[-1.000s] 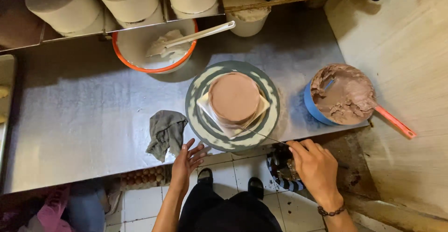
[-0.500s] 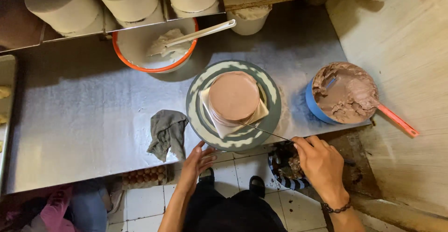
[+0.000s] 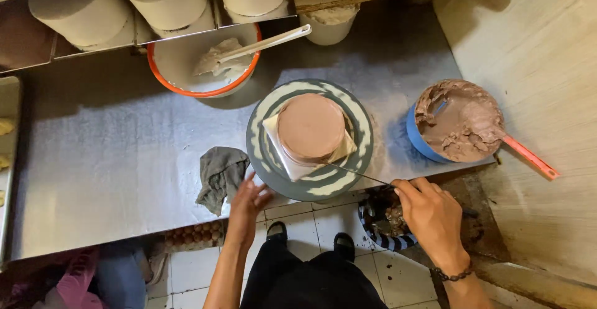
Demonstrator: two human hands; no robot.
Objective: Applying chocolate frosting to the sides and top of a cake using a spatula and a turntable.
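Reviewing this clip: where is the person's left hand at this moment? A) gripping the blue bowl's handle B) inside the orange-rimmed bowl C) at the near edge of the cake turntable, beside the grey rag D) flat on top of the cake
C: the left hand rests against the turntable rim nearest the person, with the grey rag just beside it.

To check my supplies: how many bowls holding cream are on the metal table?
2: the orange-rimmed white bowl behind the turntable, and the blue bowl of chocolate cream at the right. Others may be hidden.
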